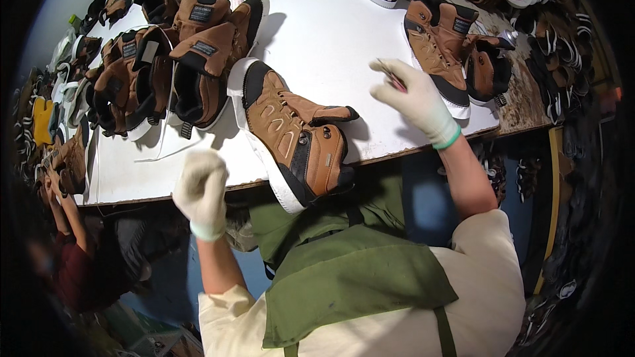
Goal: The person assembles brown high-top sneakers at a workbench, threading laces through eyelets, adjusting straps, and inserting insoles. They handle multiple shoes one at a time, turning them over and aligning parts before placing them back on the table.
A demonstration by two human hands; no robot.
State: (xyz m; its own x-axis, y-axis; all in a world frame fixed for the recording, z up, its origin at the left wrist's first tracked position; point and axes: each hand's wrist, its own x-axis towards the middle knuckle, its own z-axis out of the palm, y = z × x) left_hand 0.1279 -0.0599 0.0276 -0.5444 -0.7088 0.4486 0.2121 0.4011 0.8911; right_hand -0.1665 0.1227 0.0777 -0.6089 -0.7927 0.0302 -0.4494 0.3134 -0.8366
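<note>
A brown and black hiking boot (291,132) with a white sole lies on its side at the table's near edge, between my hands and touched by neither. Its toe points away from me, and the heel hangs over the edge. My left hand (202,185), in a white knit glove, is a closed fist left of the boot's heel; it is slightly blurred, and anything inside it is hidden. Over the table to the right, my gloved right hand (418,102) is closed on a small slim tool (395,79), dark reddish with a thin tip. Its exact kind does not show.
More boots crowd the white table (331,46) on the left, and a pair (443,46) stands right of my right hand. Shoes fill a rack (555,46) at the far right. Another person's hands (56,182) hold a boot (69,158) at the left.
</note>
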